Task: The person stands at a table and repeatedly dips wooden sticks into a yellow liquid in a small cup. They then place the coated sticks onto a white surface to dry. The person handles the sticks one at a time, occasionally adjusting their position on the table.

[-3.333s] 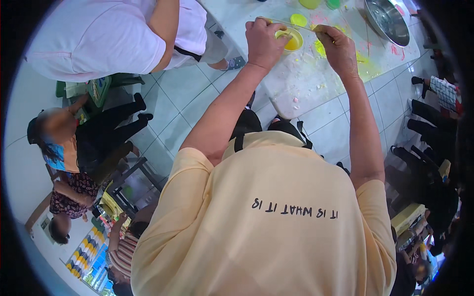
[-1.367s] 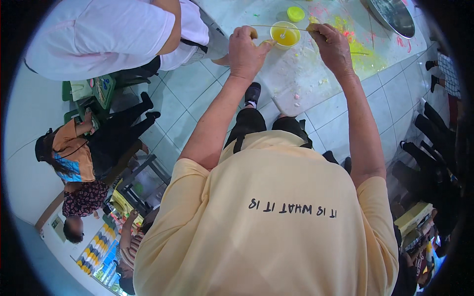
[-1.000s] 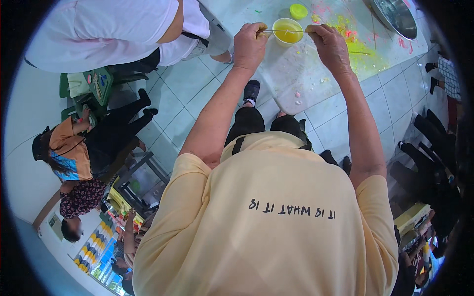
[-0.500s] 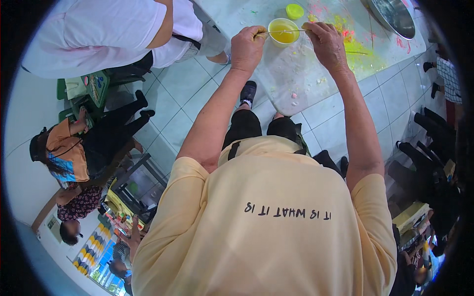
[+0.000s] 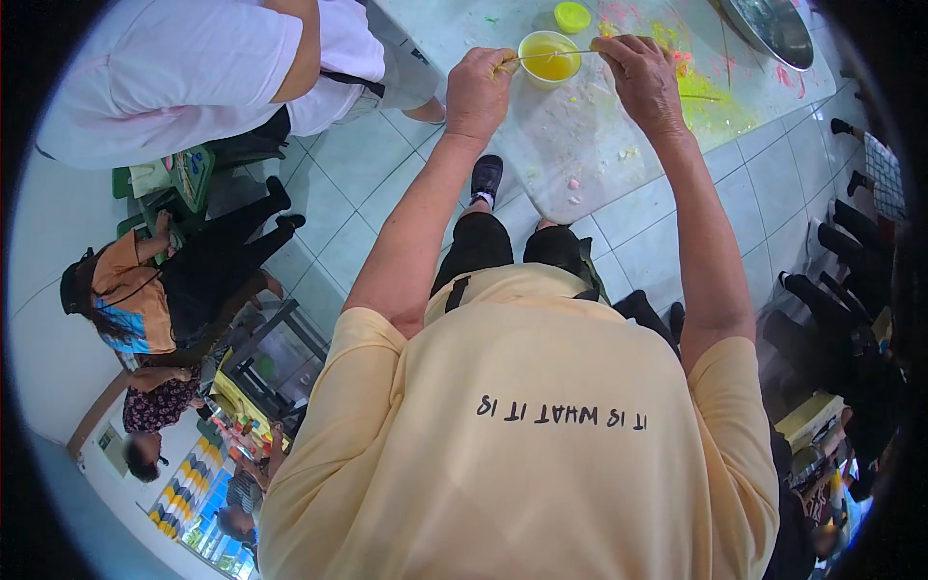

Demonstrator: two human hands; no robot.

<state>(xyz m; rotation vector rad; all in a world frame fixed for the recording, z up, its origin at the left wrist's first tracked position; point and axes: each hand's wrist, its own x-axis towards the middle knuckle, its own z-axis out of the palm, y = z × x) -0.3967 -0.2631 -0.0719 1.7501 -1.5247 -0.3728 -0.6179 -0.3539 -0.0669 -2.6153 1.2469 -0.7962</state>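
Both my hands are closed on the ends of one thin, straight stick (image 5: 570, 53), held level over a white cup (image 5: 541, 85). The fingertips of my left hand (image 5: 479, 95) pinch its left end beside the cup. At the other end, my right hand (image 5: 644, 89) grips it with thumb and fingers. A small pale strand seems to hang from the stick's middle, too fine to make out. Yellow liquid (image 5: 555, 68) fills much of the cup, which stands on the white table (image 5: 580, 135). Just beyond it sits a small round bright yellow-green piece (image 5: 572, 16).
Yellow and pink smears (image 5: 710, 106) mark the tabletop right of my hands. A metal basin (image 5: 770, 31) stands at the far right. Close on my left is a person in a white shirt (image 5: 184, 72). Other people sit farther off to the left, near green chairs (image 5: 193, 179).
My hands and the stick stay over the cup with the grip unchanged. The stick sits slightly nearer the cup's middle, and the view has shifted a little.
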